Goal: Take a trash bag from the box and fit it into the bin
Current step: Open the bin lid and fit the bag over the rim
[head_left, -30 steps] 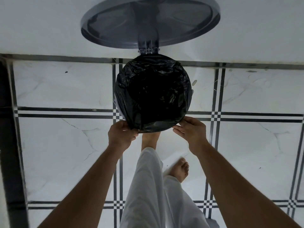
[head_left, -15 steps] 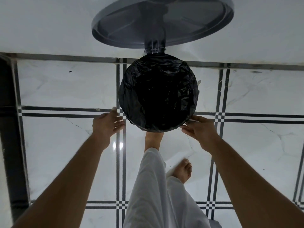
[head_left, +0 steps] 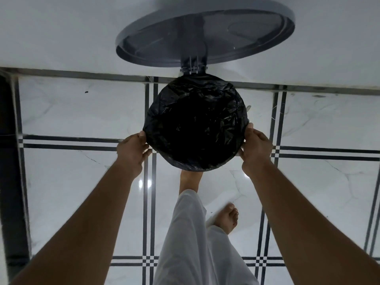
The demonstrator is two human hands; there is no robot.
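Trash bag [head_left: 196, 128] rim: left hand [head_left: 131, 150] returned, right hand [head_left: 255, 149] moved up.

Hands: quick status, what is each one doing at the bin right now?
Left hand: grips the trash bag at the rim's left side.
Right hand: grips the bag's edge on the right side.

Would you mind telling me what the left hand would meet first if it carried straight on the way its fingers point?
Probably the black trash bag over the bin rim: the left hand already touches it, pointing inward, though depth is unclear.
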